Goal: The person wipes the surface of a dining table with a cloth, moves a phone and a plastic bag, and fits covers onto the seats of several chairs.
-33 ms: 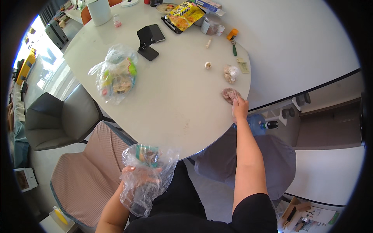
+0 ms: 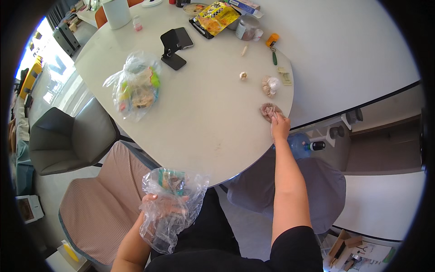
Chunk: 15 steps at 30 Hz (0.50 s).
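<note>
At the near edge of the table, my left hand point(image 2: 165, 206) is closed around a clear plastic bag point(image 2: 192, 199). Inside that bag shows a packet point(image 2: 173, 180) with teal and brown parts. My right arm reaches out to the table's right edge. There my right hand point(image 2: 281, 126) grips a small clear plastic bag point(image 2: 268, 110) with pinkish-brown contents, which rests on the tabletop. Just beyond it sits a knotted plastic bag point(image 2: 269, 86) of something beige. A garlic bulb point(image 2: 243, 75) lies to the left of that knotted bag.
On the table's point(image 2: 195, 118) left lies a tied bag point(image 2: 137, 90) of colourful items. Behind are a black phone stand point(image 2: 173, 59), a yellow packet point(image 2: 216, 19), a jar point(image 2: 247, 28) and a green-handled peeler point(image 2: 274, 57). Chairs point(image 2: 106, 190) stand close around the table.
</note>
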Tool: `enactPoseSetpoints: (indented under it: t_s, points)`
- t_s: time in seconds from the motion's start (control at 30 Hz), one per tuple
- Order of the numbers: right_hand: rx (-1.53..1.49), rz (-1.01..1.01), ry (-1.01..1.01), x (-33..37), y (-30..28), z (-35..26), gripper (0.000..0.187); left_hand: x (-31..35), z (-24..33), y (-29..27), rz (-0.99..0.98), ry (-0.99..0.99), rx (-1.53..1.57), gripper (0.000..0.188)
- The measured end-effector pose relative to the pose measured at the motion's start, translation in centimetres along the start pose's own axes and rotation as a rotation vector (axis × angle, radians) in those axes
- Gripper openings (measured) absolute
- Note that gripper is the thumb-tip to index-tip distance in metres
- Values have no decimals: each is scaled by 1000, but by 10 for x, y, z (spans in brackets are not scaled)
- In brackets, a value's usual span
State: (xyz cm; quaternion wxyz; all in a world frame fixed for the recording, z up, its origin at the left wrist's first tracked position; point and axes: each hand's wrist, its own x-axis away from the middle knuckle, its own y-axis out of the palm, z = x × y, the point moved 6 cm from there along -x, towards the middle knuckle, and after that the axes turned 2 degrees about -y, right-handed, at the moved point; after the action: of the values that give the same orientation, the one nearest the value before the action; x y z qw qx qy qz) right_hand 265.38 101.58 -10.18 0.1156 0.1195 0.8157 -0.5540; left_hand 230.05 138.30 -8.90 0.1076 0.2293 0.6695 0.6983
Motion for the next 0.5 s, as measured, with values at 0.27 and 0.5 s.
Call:
enactPoseSetpoints:
  t_s: [0.27, 0.5]
  points:
    - [99, -91, 91, 108, 0, -87, 35, -3, -5, 2, 1, 23, 0, 82]
    - [-225, -177, 68, 113, 2, -148, 32, 5, -11, 9, 0, 66, 11, 82]
